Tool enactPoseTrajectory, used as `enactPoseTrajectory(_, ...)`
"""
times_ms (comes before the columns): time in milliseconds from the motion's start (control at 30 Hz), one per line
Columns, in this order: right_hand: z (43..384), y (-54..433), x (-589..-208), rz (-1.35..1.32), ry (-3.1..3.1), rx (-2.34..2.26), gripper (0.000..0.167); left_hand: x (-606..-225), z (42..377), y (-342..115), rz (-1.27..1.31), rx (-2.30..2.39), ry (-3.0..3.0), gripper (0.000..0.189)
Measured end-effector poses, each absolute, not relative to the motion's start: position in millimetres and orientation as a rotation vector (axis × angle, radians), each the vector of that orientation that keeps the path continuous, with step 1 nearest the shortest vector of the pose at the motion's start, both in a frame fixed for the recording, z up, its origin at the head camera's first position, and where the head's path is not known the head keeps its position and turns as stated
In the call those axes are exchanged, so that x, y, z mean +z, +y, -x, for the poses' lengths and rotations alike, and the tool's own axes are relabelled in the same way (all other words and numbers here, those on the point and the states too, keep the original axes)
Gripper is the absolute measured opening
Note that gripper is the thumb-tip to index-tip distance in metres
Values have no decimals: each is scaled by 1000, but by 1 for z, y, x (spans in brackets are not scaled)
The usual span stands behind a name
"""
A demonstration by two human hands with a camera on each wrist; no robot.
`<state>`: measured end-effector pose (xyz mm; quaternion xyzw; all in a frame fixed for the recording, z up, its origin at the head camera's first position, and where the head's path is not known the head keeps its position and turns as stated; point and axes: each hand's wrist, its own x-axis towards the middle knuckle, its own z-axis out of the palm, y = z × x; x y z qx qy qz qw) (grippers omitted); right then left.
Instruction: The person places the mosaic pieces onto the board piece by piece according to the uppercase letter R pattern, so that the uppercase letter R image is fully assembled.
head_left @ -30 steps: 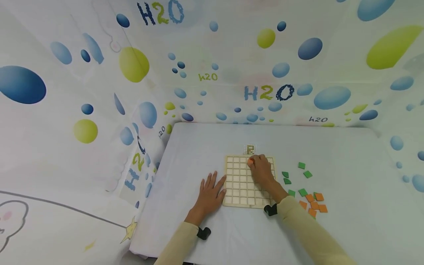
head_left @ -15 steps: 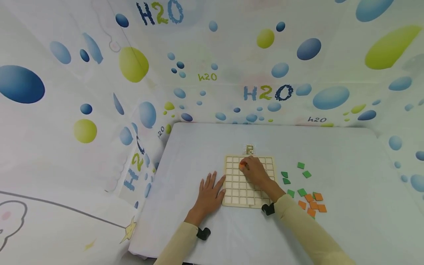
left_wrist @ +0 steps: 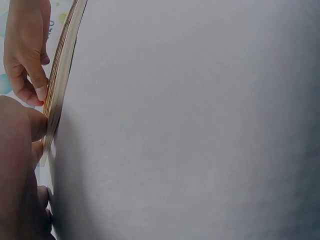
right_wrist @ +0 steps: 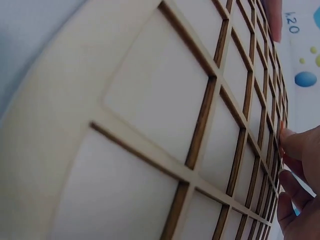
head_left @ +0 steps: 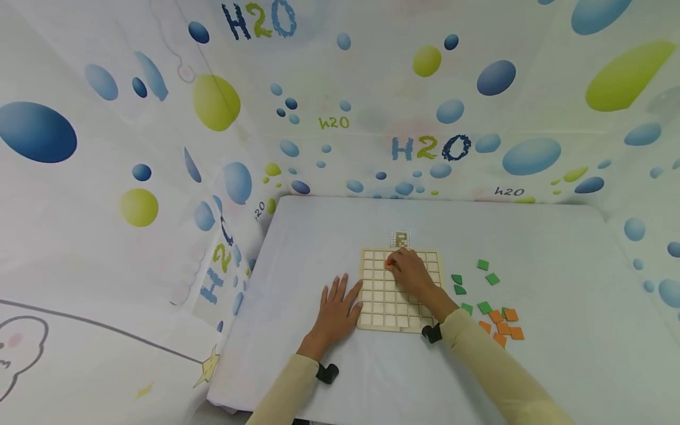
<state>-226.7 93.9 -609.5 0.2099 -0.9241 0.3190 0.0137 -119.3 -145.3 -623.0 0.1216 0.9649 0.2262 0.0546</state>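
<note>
A square wooden grid board point(head_left: 377, 304) lies on the white-covered table, its cells framed by thin raised strips. Over its upper part, my right hand point(head_left: 411, 271) pinches a small orange tile point(head_left: 388, 265) between thumb and fingers, right at a cell in the third column from the left. The right wrist view shows the orange edge point(right_wrist: 281, 125) at those fingertips, low against the grid. My left hand point(head_left: 336, 310) lies flat with fingers spread, its thumb and index finger at the board's left edge. In the left wrist view, the board's side point(left_wrist: 60, 85) passes by these fingers.
Right of the board lie loose green tiles point(head_left: 493, 278), two of them with a curved edge, and several orange tiles point(head_left: 503, 329) in a cluster. A small pattern card point(head_left: 401, 238) sits just beyond the board's far edge. Patterned cloth surrounds the table.
My right hand has moved left across the upper board with the orange tile, then lowered slightly toward a cell. The left hand stays where it was.
</note>
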Motion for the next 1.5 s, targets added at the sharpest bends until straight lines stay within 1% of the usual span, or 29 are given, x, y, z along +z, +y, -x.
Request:
enactPoseTrajectory(267,223,94,-610,-661,-2875,929,13,-624,118,-146,-381,690,2937,57)
enactPoseTrajectory(467,222,99,-609,-621,-2893,1061,17,-626,119,-146,-414,765,2965,56)
enactPoseTrajectory(600,223,112,-611,-604,-2863,1212,20,-626,119,-144,-409,754,2960,57)
enactPoseTrajectory(833,221,159,-601,-379,-2814,1446,28,-623,120,-140,-390,717,2951,57)
enactPoseTrajectory(1000,225,205,-597,-227,-2818,1423,37,-622,120,-141,-370,707,2946,57)
enactPoseTrajectory(1133,226,238,-599,-35,-2825,1342,44,-622,120,-142,-358,687,2939,57)
enactPoseTrajectory(1267,226,262,-598,165,-2865,1305,60,-620,119,-142,-348,679,2931,58)
enactPoseTrajectory(1367,225,277,-597,258,-2927,1314,72,-617,119,-142,-347,666,2921,58)
enactPoseTrajectory(1433,223,284,-597,283,-2977,1296,71,-617,120,-141,-350,659,2920,58)
enactPoseTrajectory(1500,222,287,-598,268,-3020,1259,63,-617,120,-141,-353,654,2924,58)
